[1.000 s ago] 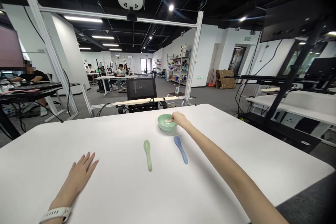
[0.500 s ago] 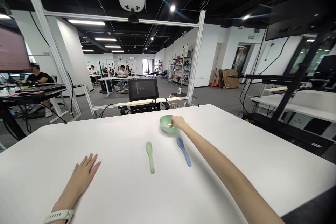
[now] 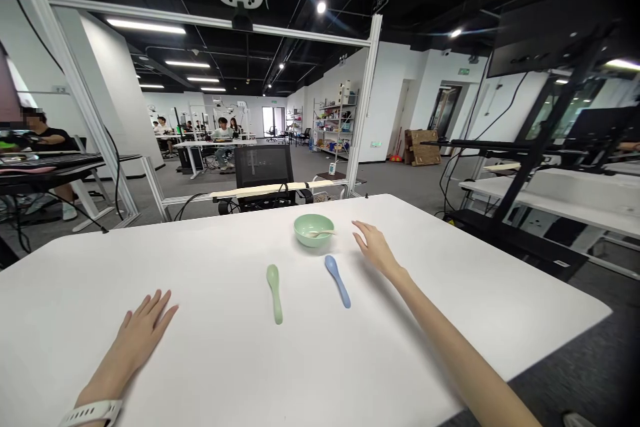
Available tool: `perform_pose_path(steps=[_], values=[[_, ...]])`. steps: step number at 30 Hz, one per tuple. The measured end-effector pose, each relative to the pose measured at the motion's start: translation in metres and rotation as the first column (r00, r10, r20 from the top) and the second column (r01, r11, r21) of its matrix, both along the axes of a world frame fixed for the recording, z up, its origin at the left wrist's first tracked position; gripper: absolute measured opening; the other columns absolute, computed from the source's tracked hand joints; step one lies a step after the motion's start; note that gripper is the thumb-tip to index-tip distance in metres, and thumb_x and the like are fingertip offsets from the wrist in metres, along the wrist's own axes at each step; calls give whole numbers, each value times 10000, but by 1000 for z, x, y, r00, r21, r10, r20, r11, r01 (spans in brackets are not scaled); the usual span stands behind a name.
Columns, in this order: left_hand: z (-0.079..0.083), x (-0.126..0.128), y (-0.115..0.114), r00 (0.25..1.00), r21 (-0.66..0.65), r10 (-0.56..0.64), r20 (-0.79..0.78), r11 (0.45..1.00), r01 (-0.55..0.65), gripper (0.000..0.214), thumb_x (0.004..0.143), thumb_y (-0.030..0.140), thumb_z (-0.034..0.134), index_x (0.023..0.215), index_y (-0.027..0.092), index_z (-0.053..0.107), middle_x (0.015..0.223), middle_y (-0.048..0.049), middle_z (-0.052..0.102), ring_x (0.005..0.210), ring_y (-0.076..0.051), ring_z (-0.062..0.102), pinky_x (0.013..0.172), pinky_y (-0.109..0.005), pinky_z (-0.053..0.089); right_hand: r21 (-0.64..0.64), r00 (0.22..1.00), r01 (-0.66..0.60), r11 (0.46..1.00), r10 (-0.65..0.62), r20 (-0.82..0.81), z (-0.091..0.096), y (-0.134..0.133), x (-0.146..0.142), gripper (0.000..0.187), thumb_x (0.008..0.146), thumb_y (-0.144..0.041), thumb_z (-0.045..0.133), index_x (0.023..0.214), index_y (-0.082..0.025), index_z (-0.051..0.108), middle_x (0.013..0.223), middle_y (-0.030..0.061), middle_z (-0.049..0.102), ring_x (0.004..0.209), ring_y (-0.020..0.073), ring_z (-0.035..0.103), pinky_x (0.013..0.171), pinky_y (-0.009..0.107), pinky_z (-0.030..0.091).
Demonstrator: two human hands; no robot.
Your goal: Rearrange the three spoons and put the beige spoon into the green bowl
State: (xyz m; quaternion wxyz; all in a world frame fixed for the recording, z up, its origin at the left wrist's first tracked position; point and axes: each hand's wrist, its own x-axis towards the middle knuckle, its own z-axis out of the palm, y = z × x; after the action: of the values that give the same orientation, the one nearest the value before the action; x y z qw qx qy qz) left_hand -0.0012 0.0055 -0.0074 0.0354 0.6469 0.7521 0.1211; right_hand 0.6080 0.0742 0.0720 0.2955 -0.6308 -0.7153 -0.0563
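Green bowl (image 3: 313, 232), small spoon (image 3: 320, 233) inside, just left of open empty fingers (image 3: 361, 229) of right hand (image 3: 375, 250).

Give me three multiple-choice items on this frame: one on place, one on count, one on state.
1. Where is the blue spoon?
A. In the left hand
B. On the table, right of the green spoon
C. On the floor

2. How many spoons show?
A. One
B. Two
C. Three

3. How is the right hand?
A. Open, holding nothing
B. Gripping a spoon
C. Clenched in a fist

1 B: it lies on the table beside the green one.
2 C: green, blue and a pale one in the bowl.
3 A: its fingers are spread, with nothing in them.
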Motion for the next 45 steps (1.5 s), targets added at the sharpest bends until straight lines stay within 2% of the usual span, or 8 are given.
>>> perform_pose_path(steps=[4, 8, 21, 31, 35, 39, 41, 45], values=[[-7, -6, 4, 1000, 58, -14, 3, 998, 14, 803, 967, 573, 216, 1615, 128, 383, 1714, -150, 348, 1610, -343, 259, 1285, -615, 241, -155, 999, 17, 988, -9, 50, -40, -10, 10, 599, 1069, -395, 317, 1596, -138, 436, 1669, 168, 411, 1551, 297, 376, 1258, 485, 300], [-10, -8, 6, 1000, 76, -19, -7, 997, 20, 798, 969, 573, 221, 1604, 127, 406, 1713, -152, 352, 1611, -350, 256, 1281, -625, 244, -292, 994, 17, 956, 16, 109, -58, -11, 5, 665, 1076, -476, 295, 1657, -155, 334, 1727, 145, 272, 1612, 296, 228, 1299, 520, 198], [-5, -6, 4, 999, 89, -53, 2, 995, 53, 798, 976, 575, 200, 1603, 125, 406, 1713, -154, 352, 1612, -356, 249, 1273, -647, 243, -393, 994, 60, 917, -19, 109, -59, -19, 3, 695, 1085, -516, 286, 1665, -134, 321, 1739, 131, 242, 1623, 286, 182, 1313, 476, 135], [2, -3, 1, 999, 54, -44, 10, 998, 43, 819, 969, 587, 206, 1609, 111, 388, 1724, -149, 318, 1619, -349, 224, 1288, -635, 210, -339, 995, 58, 939, -26, 100, -60, -19, 3, 629, 1085, -449, 344, 1618, -122, 415, 1700, 163, 346, 1604, 291, 256, 1295, 480, 180], [7, 0, -1, 999, 52, -45, 20, 998, 44, 815, 968, 581, 216, 1603, 104, 399, 1719, -153, 325, 1617, -350, 232, 1290, -639, 202, -173, 998, 42, 984, -33, 55, -45, -10, -2, 505, 1065, -322, 385, 1507, -148, 557, 1579, 165, 539, 1482, 284, 467, 1224, 452, 319], [9, 2, -3, 998, 66, -54, 18, 996, 52, 814, 968, 585, 224, 1596, 103, 412, 1713, -158, 336, 1614, -355, 239, 1286, -645, 209, -41, 999, -5, 999, 7, 41, -3, 11, -22, 410, 1046, -269, 431, 1370, -161, 658, 1415, 148, 667, 1304, 281, 593, 1113, 420, 419], [8, 2, -3, 998, 63, -55, 11, 997, 54, 811, 968, 584, 221, 1593, 107, 420, 1711, -156, 342, 1614, -350, 241, 1289, -637, 205, -45, 996, -34, 998, 38, 77, 22, 24, -36, 384, 1041, -254, 454, 1340, -165, 679, 1379, 143, 686, 1274, 277, 605, 1087, 397, 429], [3, 0, -3, 999, 83, -53, 4, 995, 52, 795, 967, 587, 234, 1591, 137, 432, 1705, -145, 364, 1610, -333, 263, 1289, -612, 225, -225, 977, -34, 974, 80, 200, 58, 51, -66, 367, 1029, -231, 506, 1330, -164, 706, 1371, 142, 701, 1282, 271, 619, 1064, 338, 427]])
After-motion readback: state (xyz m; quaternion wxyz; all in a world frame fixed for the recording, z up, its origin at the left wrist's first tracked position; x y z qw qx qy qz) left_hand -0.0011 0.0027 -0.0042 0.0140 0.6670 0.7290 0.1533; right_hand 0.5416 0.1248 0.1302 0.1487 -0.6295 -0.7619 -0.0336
